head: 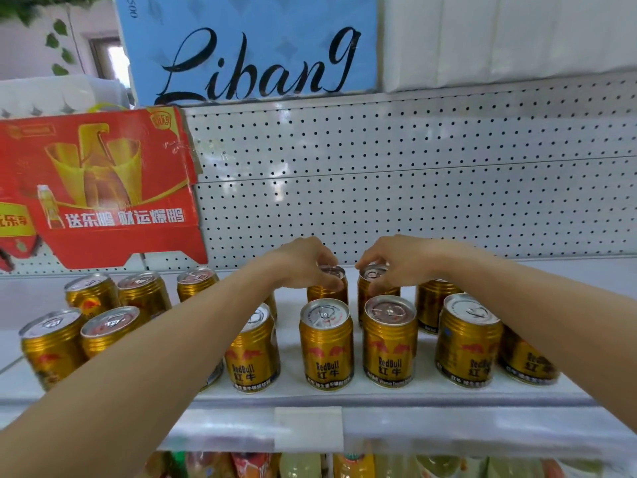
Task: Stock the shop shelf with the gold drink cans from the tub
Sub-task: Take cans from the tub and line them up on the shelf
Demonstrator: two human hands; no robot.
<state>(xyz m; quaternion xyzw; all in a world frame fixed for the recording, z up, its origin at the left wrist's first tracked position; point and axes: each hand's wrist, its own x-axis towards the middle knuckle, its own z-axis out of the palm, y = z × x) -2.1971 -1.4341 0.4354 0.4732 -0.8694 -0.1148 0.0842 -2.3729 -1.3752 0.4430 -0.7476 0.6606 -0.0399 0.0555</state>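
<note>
Both hands reached to the shelf's back row at frame centre. The left hand [306,260] curled its fingers round the top of one gold can [327,288]; the right hand [396,262] pinched the rim of the neighbouring can [374,288]. Front-row cans [326,346] stood just before them. A red carton [100,188] occupied the upper left. Bare shelf [586,277] lay at right, against the pegboard [413,188].

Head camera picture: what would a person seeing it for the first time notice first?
Two bare arms reach over the white shelf, the left hand and the right hand each gripping the top of a gold can in the back row. Gold cans stand in loose rows across the shelf. A red drink carton leans against the pegboard at the left.
</note>
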